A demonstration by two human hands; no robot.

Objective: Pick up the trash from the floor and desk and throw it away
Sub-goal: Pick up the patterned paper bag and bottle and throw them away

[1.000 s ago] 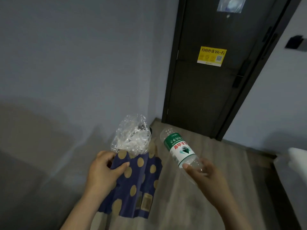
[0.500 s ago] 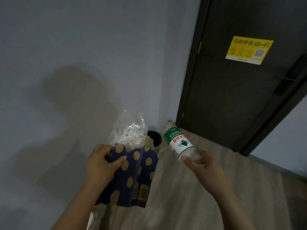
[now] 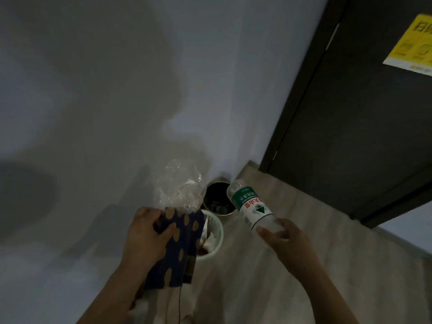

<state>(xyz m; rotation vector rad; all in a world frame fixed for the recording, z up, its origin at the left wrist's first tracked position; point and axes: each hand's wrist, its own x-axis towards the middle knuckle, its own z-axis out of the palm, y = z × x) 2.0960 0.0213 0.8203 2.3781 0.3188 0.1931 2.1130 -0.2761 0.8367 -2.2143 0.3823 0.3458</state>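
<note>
While both hands are loaded, the step in hand reads as the drop-off at the bins.

Left hand (image 3: 147,235): fingers and thumb clamped on the upper edge of a navy paper bag with gold dots (image 3: 177,251). A crumpled clear plastic wrap (image 3: 178,187) is bunched above the same grip.

Right hand (image 3: 287,239): fingertips wrapped round 1 end of a clear water bottle (image 3: 251,206) with a green-and-white label. The bottle tilts up and away, and in this view its free end lies over the near rim of the dark bin (image 3: 217,202).

2 bins stand in the wall corner beside the dark door (image 3: 350,113). The dark round one is at the back, and a white bin (image 3: 216,232) sits just in front of it; cannot tell whether they touch. The bag hangs across the white bin's left part in this view. Both appear to hold some refuse; the contents are too dim to name.

Judgement on technique:
- Bottle first, since it is lined up with an opening.
- Lower it until the free end is inside the rim, then loosen the fingers, so it does not bounce onto the floor (image 3: 280,265).
- The bag looks wider than either opening, so crush it with the wrap inside before release.
- The wrap is light and may drift if dropped from height.
</note>
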